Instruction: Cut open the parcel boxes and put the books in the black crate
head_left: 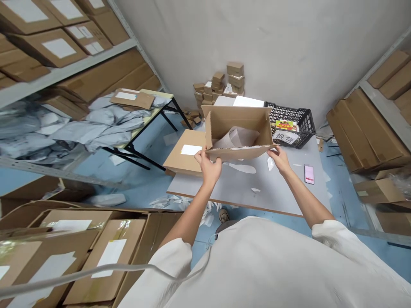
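Both my hands hold an open brown cardboard box (pixel 237 128) up over the table's far edge. My left hand (pixel 208 164) grips its near left corner, and my right hand (pixel 279 160) holds its near right corner. A translucent folded sheet (pixel 236 137) lies inside the box. Under the box is a grey table top (pixel 231 188) with white paper scraps. A closed flat carton with a white label (pixel 184 154) lies just left of my left hand. A phone with a pink screen (pixel 308 174) lies to the right of my right hand.
A black plastic crate (pixel 290 122) with papers stands behind the box, before a grey wall. Several small cartons (pixel 212 90) are stacked beyond. Grey mailer bags cover a folding table (pixel 146 122) at left. Cartons fill shelves on both sides and stand at lower left (pixel 96 252).
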Available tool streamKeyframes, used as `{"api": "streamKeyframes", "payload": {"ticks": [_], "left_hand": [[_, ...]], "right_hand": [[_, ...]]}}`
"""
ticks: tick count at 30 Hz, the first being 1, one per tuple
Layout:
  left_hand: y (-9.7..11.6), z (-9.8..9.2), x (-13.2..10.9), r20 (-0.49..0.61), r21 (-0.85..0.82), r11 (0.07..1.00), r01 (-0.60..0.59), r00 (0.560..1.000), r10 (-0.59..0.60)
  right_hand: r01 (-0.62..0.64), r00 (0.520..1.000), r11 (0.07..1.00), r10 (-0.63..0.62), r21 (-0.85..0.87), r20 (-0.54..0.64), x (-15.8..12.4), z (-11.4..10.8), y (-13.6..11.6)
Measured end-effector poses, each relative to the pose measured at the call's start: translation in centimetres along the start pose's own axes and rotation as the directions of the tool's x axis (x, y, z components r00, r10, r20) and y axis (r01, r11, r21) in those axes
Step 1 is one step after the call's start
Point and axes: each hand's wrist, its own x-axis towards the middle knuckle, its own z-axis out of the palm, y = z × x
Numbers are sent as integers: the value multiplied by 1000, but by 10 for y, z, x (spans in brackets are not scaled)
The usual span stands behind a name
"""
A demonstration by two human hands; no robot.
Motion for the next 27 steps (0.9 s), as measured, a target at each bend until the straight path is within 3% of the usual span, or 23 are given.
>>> {"api": "streamKeyframes", "payload": {"ticks": [6,15,23,27], "left_hand": [[-22,-63,46,-169,-42,998,-38,985,31],[-83,-176,108,-386,45,999,21,923,-2],[-132,-276,125,-586,97,983,157,807,-72],[-156,-296,128,-585,59,949,309,782,-217]], "right_hand": [[95,986,995,-89,-33,142,31,86,-18],[175,923,985,-162,-6,349,65,252,-51],[167,807,985,-157,35,570,83,403,-48],[129,715,989,-140,68,685,92,464,-35]]}}
